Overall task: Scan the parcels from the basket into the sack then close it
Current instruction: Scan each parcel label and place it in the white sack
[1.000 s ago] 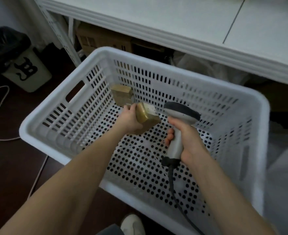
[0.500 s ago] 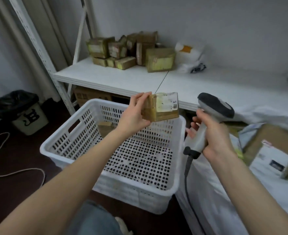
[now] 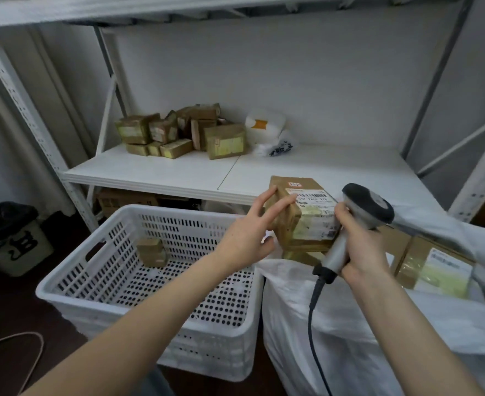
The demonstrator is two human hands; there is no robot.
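So the parcel (image 3: 307, 221) is a brown taped box up over the mouth of the white sack (image 3: 335, 338), just right of the basket (image 3: 149, 214). It has a white shipping label with a barcode and a few printed lines, but they're too blurry for me to read properly, plus a little sticker with red marks on the top face that's also unreadable. The labelled face is tipped up toward the camera, with the label lines running left to right. The box is pretty blocky, so I can't really call a long axis. The left hand (image 3: 249, 232) is open, fingers straight and spread with the tips on the box's left side. The right hand (image 3: 361, 250) is wrapped around the grey handle of the scanner (image 3: 368, 207), whose dark head sits right against the parcel's right edge, cable hanging down in front of the sack. More labelled boxes (image 3: 435, 270) are in the sack already, one directly under the parcel. One small box (image 3: 151, 251) is left in the basket, by its back wall. On the shelf (image 3: 155, 172) behind there's a pile of taped boxes (image 3: 184, 132) and a white bag (image 3: 267, 124). Far left is a bin (image 3: 21, 244) with a black liner and a black mark I can't read.
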